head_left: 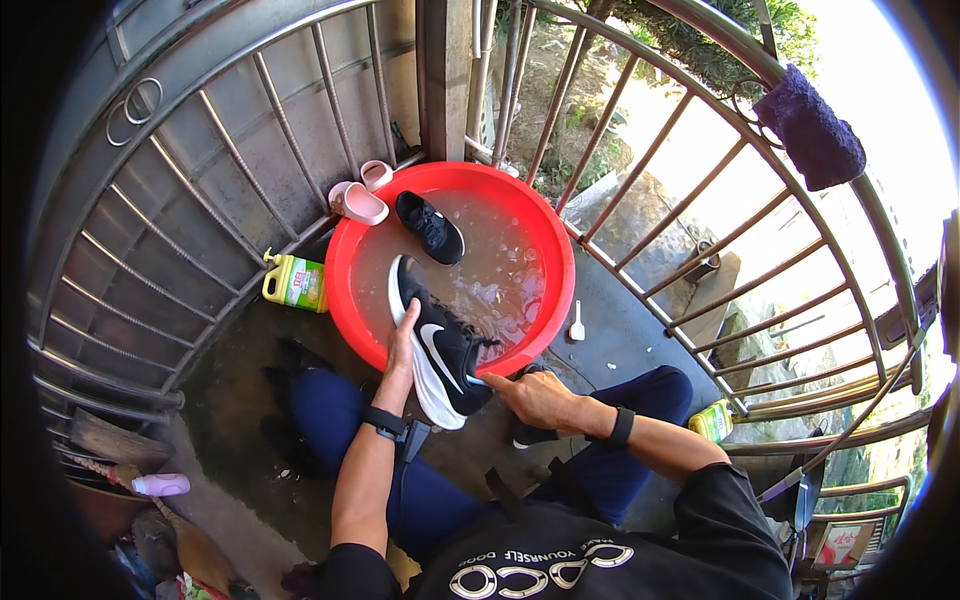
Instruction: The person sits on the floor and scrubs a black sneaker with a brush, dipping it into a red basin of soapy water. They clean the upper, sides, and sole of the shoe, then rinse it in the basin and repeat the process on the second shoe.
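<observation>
My left hand [403, 337] grips a black Nike sneaker [442, 349] with a white sole, thumb over its side, tilted above the near rim of a red plastic basin [564, 262]. My right hand [541, 400] is closed on a thin light-blue handle [475, 381], its index finger stretched along it. The handle's far end is hidden in the sneaker's opening at the heel, so I cannot tell what tool it is. Cloudy, sudsy water [495, 262] fills the basin. A second black sneaker [431, 227] lies in it at the far left.
Pink clogs [365, 204] lean at the basin's far-left rim. A yellow detergent jug [300, 282] stands left, another yellow jug [711, 422] at right. A small white scoop [577, 328] lies on the floor. Metal railings [637, 161] curve around, one holding a purple towel [814, 131].
</observation>
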Available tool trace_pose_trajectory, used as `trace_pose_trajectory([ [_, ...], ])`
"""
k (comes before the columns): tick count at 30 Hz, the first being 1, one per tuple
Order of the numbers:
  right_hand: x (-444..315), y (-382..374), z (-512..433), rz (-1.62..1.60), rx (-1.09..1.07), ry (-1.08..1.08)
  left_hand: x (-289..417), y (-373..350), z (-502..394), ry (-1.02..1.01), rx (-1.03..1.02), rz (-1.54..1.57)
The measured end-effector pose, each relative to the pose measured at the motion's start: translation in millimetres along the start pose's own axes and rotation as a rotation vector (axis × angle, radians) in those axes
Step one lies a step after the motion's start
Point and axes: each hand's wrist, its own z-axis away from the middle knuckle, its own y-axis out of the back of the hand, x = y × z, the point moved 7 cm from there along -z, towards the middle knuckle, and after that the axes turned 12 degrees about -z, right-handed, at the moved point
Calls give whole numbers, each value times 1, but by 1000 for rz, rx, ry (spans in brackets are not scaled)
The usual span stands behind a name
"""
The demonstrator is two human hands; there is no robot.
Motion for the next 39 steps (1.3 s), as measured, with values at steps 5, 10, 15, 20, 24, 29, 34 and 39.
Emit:
trace_pose_trajectory([
  [5, 27, 5, -37, 292, 94, -297, -40, -19, 6, 104, 47, -93],
  [10, 18, -1, -14, -3, -40, -176, -1, -10, 4, -65, -1, -53],
  [15, 20, 3, -18, 107, -69, -212, -14, -28, 14, -44, -57, -50],
  [20, 23, 5, -26, 27, -29, -232, -16, -21, 13, 11, -4, -95],
  [24, 12, 4, -7, -22, -6, -78, -3, -16, 12, 67, -38, 94],
  [29, 21, 13, -29, 230, 200, -218, -29, -40, 22, 100, -68, -21],
  [34, 1, 8, -10, -55, -21, -155, 2, -19, 12, -46, -52, 25],
  [39, -9, 24, -8, 98, -18, -208, 4, -32, 17, -52, -126, 126],
])
